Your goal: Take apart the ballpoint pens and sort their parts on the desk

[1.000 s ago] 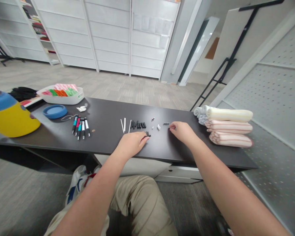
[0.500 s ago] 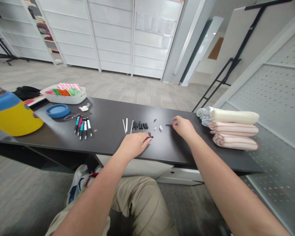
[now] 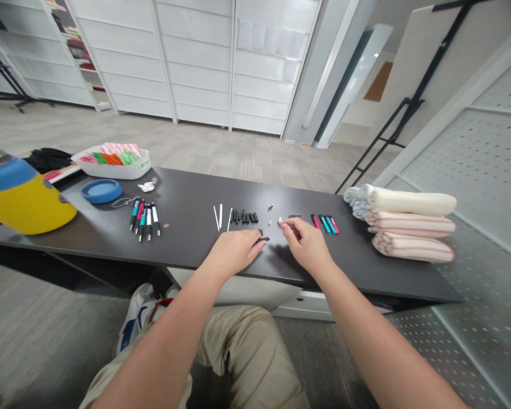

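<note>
- While the left hand (image 3: 235, 250) pinches a dark pen part (image 3: 263, 240) between thumb and fingers, that part's free end points toward the right hand (image 3: 309, 244).
- It looks light and stiff, probably smooth enough to roll, so its thicker middle seems the surest hold.
- At the small silvery pieces (image 3: 280, 220), the right thumb and index finger are close together; I cannot tell whether they are clamped on one.
- Such pieces should be nearly weightless, hard and easily lost; a pinch across their sides suits.
- Just beyond the left fingers lie black sleeves (image 3: 246, 217), likely a little soft and grippy; beyond the knuckles, white sticks (image 3: 220, 217), thin and perhaps bendable, better held mid-length.
- Right of the right hand, red and teal barrels (image 3: 325, 224) look rigid and slick.
</note>
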Available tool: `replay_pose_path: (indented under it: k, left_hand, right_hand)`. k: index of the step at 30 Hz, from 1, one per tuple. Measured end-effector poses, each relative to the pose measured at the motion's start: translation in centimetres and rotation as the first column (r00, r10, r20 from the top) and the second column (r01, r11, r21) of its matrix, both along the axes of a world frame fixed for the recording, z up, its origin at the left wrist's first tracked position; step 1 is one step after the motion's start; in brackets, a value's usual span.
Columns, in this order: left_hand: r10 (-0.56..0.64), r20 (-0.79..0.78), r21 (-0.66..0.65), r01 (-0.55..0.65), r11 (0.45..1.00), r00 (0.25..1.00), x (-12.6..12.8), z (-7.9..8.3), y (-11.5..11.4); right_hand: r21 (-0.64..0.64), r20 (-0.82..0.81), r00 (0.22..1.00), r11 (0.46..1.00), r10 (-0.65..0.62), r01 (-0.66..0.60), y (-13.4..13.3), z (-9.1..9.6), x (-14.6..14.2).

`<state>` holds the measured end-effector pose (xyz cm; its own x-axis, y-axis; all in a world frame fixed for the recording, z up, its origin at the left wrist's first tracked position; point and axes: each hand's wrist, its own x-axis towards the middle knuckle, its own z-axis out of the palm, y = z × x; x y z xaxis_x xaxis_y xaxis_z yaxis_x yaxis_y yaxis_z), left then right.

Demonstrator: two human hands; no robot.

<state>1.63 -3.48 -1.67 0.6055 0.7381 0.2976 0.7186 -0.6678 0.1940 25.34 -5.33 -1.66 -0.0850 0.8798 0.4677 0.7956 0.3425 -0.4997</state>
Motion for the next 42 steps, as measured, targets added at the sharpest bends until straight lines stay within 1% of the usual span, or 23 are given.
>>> replay_pose_path:
  k: [3,5,6,10,14,17,22,27,31,34,39,42]
  left_hand:
    - [-0.04,-0.024,0.031,0.041,0.999,0.999,0.0,-0.3,-0.1]
    - [-0.056,-0.038,0.044,0.058,0.997,0.998,0.0,-0.4,-0.2]
    - [-0.061,-0.039,0.048,0.063,0.997,0.997,0.0,-0.5,-0.3]
    - [-0.069,-0.012,0.067,0.07,0.995,0.998,-0.1,-0.5,-0.4]
    - [-0.015,0.016,0.121,0.013,0.993,1.0,-0.3,-0.4,-0.3]
    - [0.004,-0.009,0.142,-0.003,0.99,1.0,-0.3,-0.4,-0.2]
    - [-0.008,-0.089,0.159,0.022,0.987,0.996,0.1,-0.4,-0.3]
    - [-0.039,-0.147,0.144,0.06,0.988,0.988,0.7,-0.2,-0.4]
    - [-0.068,-0.152,0.144,0.09,0.985,0.986,0.9,0.2,-0.6]
    - [-0.053,-0.162,0.137,0.076,0.988,0.985,0.8,0.3,-0.7]
    - [-0.007,-0.184,0.091,0.024,0.996,0.983,0.9,0.4,-0.9]
    - [0.015,-0.191,0.072,-0.001,0.997,0.981,1.1,0.5,-1.1]
  right_hand:
    - [-0.11,-0.001,0.981,0.975,0.192,-0.191,-1.2,-0.6,-1.8]
    - [-0.153,0.005,0.964,0.953,0.265,-0.262,-1.3,-0.6,-2.2]
    - [-0.17,-0.002,0.96,0.946,0.28,-0.276,-1.2,-0.6,-2.1]
    - [-0.233,-0.102,0.964,0.936,0.245,-0.262,-0.9,-0.3,-1.4]
    - [-0.258,-0.209,0.964,0.941,0.165,-0.217,-0.7,-0.5,-0.9]
    - [-0.282,-0.245,0.958,0.935,0.149,-0.217,-0.6,-0.7,-0.9]
    - [-0.332,-0.22,0.964,0.918,0.148,-0.217,-0.5,-0.6,-1.2]
    - [-0.312,-0.145,0.976,0.929,0.161,-0.2,-0.4,-0.6,-1.2]
    - [-0.326,-0.161,0.964,0.911,0.21,-0.252,-0.4,-0.7,-1.2]
    - [-0.34,-0.171,0.956,0.896,0.24,-0.286,-0.3,-0.6,-1.2]
    - [-0.336,-0.174,0.947,0.888,0.269,-0.313,-0.4,-0.2,-1.3]
    - [-0.332,-0.209,0.937,0.88,0.281,-0.338,-0.4,-0.1,-1.2]
